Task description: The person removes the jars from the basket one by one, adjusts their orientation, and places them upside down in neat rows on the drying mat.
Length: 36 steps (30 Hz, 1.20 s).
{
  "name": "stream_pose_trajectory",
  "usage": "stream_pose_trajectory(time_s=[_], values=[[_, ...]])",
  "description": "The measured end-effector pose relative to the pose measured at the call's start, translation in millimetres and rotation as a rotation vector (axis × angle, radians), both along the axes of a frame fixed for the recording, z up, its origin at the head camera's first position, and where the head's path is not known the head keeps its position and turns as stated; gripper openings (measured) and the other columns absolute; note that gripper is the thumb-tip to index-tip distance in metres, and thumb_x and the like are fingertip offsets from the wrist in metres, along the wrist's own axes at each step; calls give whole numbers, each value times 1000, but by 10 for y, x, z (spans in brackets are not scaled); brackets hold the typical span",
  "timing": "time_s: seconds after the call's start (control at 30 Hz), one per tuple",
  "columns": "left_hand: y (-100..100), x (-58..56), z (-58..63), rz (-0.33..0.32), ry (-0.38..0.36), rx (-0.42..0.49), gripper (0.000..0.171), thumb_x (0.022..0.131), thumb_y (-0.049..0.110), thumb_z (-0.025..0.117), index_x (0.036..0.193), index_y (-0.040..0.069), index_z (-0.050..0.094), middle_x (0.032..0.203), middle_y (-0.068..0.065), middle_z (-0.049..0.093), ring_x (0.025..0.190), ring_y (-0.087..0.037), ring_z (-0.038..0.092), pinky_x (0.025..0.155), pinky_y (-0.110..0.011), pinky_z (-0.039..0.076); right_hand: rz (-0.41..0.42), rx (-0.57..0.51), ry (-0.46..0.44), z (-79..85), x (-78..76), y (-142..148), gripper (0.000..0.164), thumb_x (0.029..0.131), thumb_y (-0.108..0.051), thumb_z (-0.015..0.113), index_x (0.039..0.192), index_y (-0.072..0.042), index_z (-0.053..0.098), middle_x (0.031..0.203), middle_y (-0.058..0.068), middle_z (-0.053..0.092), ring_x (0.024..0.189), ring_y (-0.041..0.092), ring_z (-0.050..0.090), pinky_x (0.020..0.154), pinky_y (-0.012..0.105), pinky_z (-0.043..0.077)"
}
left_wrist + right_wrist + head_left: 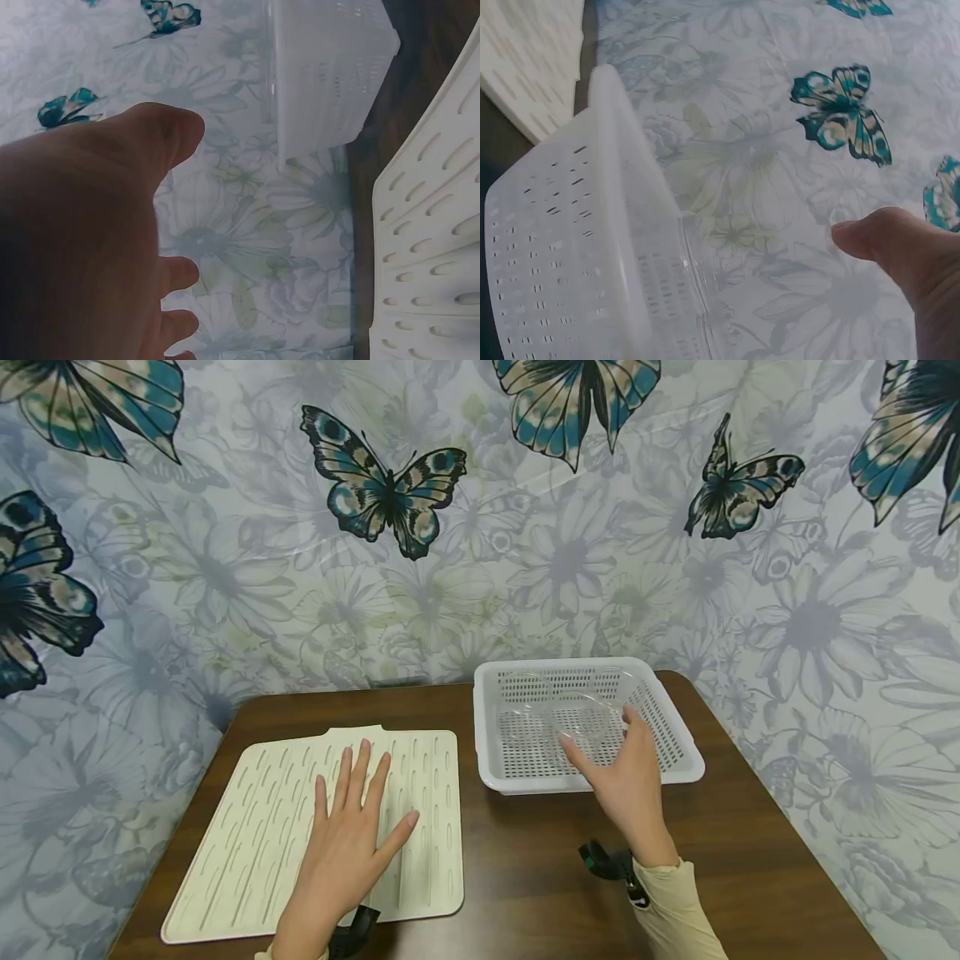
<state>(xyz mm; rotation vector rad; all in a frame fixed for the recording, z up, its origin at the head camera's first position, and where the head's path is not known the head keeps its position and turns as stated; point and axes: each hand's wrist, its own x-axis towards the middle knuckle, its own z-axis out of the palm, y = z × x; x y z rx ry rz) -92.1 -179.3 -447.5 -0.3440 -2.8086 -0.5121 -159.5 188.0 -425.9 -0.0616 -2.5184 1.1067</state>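
Note:
A white perforated plastic basket [491,760] stands at the back right of the table with clear, round-rimmed bowls [581,718] inside. Their number is hard to make out. Over the basket's front part is my right hand [626,777], thumb and fingers spread apart near the closest clear rim; contact cannot be told. In the right wrist view only the thumb [877,236] shows, away from the basket. My left hand [341,843] hangs palm down with spread fingers above a cream ridged drying mat [427,852] and holds nothing.
The brown wooden table [525,860] bears both mat and basket. A cloth backdrop [562,577] printed with flowers and butterflies rises right behind its back edge. Each wrist wears a black camera strap [611,864].

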Motion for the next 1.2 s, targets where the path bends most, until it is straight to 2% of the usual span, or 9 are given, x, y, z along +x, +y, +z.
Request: stream_pose_trajectory(time_s=[0.2, 0.5, 0.67, 0.73, 0.9, 0.97, 1.07, 1.2], values=[[-10, -4, 13, -12, 14, 13, 86, 108, 57, 62, 173, 9, 31, 184, -14, 8, 168, -41, 6, 125, -78, 10, -51, -78, -106, -16, -83, 14, 119, 90, -58, 87, 167, 8, 25, 155, 34, 45, 138, 52, 50, 107, 68, 46], [-17, -5, 6, -27, 34, 3, 84, 107, 51, 68, 171, 7, 35, 182, -18, 16, 167, -42, 13, 122, -81, 15, -68, -87, -226, -45, -268, 26, 126, 85, -57, 91, 164, 14, 22, 153, 41, 45, 137, 56, 49, 109, 69, 45], [-27, -3, 0, -29, 86, -7, 83, 105, 44, 74, 169, 5, 38, 181, -20, 17, 165, -46, 17, 120, -81, 19, -75, -55, -294, -79, -357, 18, 128, 84, -57, 92, 162, 17, 22, 151, 44, 45, 136, 59, 49, 108, 69, 46], [-33, -2, 0, -26, 102, -8, 83, 104, 42, 75, 169, 4, 39, 181, -21, 16, 165, -47, 17, 120, -81, 20, -82, -36, -312, -91, -386, 14, 127, 84, -56, 92, 160, 18, 23, 149, 45, 47, 133, 59, 51, 106, 68, 47], [-48, 4, -3, -17, 117, -2, 83, 103, 41, 77, 168, 4, 40, 181, -21, 14, 165, -47, 16, 119, -81, 21, -64, -11, -345, -127, -461, 3, 125, 84, -55, 92, 156, 22, 25, 134, 45, 55, 108, 53, 63, 87, 61, 56], [-55, 7, -13, -16, 122, -2, 83, 103, 40, 77, 168, 3, 41, 181, -21, 15, 164, -48, 17, 119, -81, 21, -52, -14, -364, -144, -491, -3, 126, 85, -55, 91, 157, 23, 23, 135, 46, 55, 103, 52, 64, 82, 60, 57], [-63, 9, -33, -16, 120, -2, 82, 103, 40, 77, 167, 4, 41, 180, -22, 17, 164, -47, 17, 118, -81, 22, -49, -13, -400, -155, -529, -14, 130, 85, -56, 91, 159, 24, 19, 144, 48, 50, 112, 55, 64, 86, 61, 58], [-70, 12, -53, -15, 114, -3, 81, 103, 39, 77, 167, 4, 42, 179, -23, 20, 165, -47, 17, 118, -81, 22, -73, 37, -458, -165, -577, -39, 135, 84, -60, 90, 160, 24, 17, 144, 46, 52, 117, 58, 63, 92, 68, 55]])
